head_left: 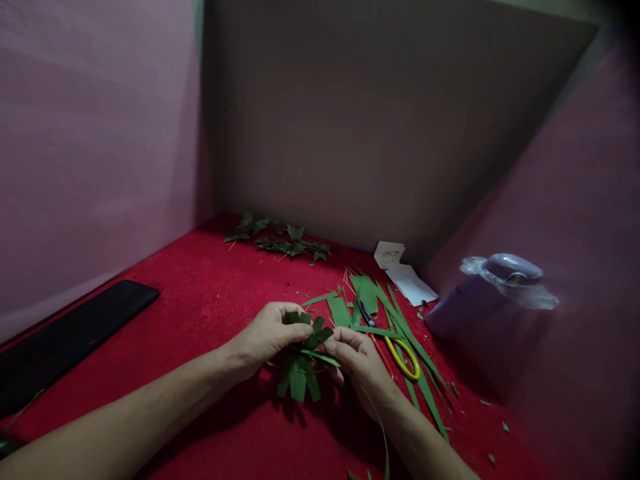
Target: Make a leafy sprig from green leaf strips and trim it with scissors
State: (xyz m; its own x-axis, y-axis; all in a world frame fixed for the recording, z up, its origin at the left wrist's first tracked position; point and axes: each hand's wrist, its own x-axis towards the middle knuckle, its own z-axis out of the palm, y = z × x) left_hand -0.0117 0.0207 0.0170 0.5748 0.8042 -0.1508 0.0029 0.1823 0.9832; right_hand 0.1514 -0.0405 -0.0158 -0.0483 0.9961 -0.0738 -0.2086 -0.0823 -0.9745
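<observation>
Together, the left hand (264,339) pinches a green leaf rosette (299,379) and the right hand (367,368) closes fingertips on its near-right edge. Its lobes look already cut and fanned; leaf pieces (367,294) remain unused beyond the grip, beside scissors (371,323). Farther off, a white card (389,254) bears illegible dark marks.

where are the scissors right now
In the head view, the scissors lie right of centre on the red surface, just beyond the right hand, among green strips and pieces.
</observation>
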